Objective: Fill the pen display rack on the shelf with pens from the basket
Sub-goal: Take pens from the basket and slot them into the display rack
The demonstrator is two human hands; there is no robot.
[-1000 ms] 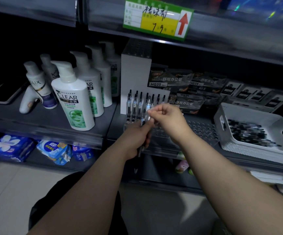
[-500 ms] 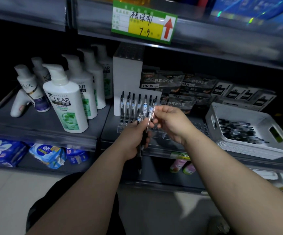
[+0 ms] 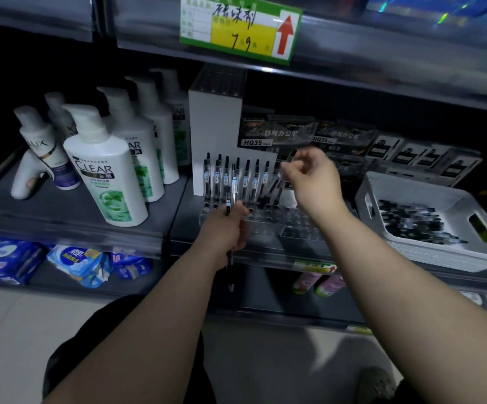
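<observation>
Pinching a tilted pen (image 3: pixel 277 180) over the pen display rack (image 3: pixel 265 225), right grip (image 3: pixel 313 177); left grip (image 3: pixel 224 228) clutches spare pens (image 3: pixel 230 256).

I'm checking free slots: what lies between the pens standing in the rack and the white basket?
In the head view, the pen display rack shows its empty holes there, with the right hand crossing above them, pinching one pen.

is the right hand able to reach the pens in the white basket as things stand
Likely yes: the white basket sits open-topped beside the right hand, nothing between them. That hand seems to pinch a pen, though, so it isn't free.
</observation>
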